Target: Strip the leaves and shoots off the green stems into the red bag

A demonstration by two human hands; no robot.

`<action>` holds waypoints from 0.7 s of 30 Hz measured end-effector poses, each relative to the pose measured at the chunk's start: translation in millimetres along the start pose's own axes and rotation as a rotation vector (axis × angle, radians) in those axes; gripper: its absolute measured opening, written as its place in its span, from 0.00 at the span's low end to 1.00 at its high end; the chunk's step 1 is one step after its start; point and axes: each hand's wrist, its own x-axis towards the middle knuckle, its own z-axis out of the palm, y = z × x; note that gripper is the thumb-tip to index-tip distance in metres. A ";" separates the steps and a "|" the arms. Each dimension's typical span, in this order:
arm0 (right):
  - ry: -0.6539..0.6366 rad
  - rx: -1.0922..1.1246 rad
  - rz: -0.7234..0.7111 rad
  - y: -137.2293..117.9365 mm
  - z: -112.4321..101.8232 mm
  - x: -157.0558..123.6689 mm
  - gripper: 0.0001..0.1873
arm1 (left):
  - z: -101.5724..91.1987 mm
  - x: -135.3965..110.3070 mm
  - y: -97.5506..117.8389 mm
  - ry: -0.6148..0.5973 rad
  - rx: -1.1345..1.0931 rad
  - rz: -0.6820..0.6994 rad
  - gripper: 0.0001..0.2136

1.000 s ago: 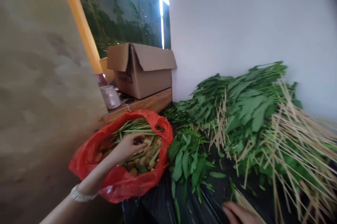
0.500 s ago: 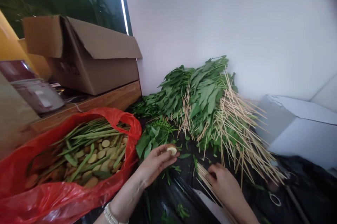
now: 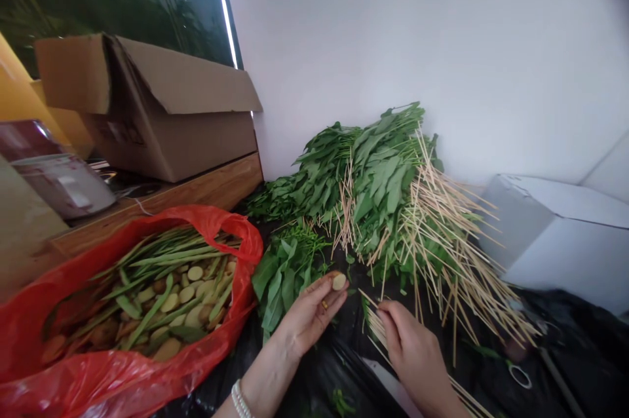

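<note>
My left hand [image 3: 312, 316] pinches a pale round slice [image 3: 339, 282], possibly ginger, between thumb and fingertips, and a white beaded bracelet [image 3: 240, 401] circles that wrist. My right hand [image 3: 413, 354] is shut on a thin bundle of bamboo skewers [image 3: 376, 326]. Both hands are just in front of a heap of long green leaves [image 3: 378, 189] with many skewers [image 3: 457, 254] poking through it. To the left, a red plastic bag [image 3: 216, 234] holds green stalks [image 3: 167, 254] and more pale slices [image 3: 187, 293].
Black plastic sheeting [image 3: 324, 379] covers the surface. Behind the bag, a cardboard box [image 3: 167, 110] stands on a wooden ledge [image 3: 196, 198], with a small appliance [image 3: 63, 185] beside it. A white box [image 3: 555, 234] sits at right, a ring-handled tool [image 3: 519, 377] near it.
My left hand has left the red bag and now holds a slice near the leaves. The view has swung right and down. The right hand has gathered skewers.
</note>
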 end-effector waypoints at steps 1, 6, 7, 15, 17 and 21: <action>0.020 0.024 -0.041 -2.6 0.9 -0.9 0.12 | 0.5 0.9 -3.7 0.008 -0.022 0.006 0.06; 0.054 0.022 -0.115 -6.5 4.0 -4.8 0.14 | 1.5 -0.1 -18.3 -0.008 -0.067 0.021 0.08; 0.052 0.012 -0.118 -6.8 4.5 -5.2 0.15 | 1.8 -0.9 -21.1 -0.018 -0.072 0.025 0.08; 0.060 -0.055 -0.127 -7.9 8.8 -8.2 0.17 | 15.4 1.6 -26.4 0.087 0.030 0.069 0.08; 0.064 -0.060 -0.147 -1.3 7.5 -9.8 0.17 | 14.6 -3.4 -3.9 0.119 0.106 0.267 0.12; 0.116 -0.062 -0.166 13.7 6.4 -13.1 0.16 | -10.5 -38.8 71.4 0.264 0.482 0.721 0.20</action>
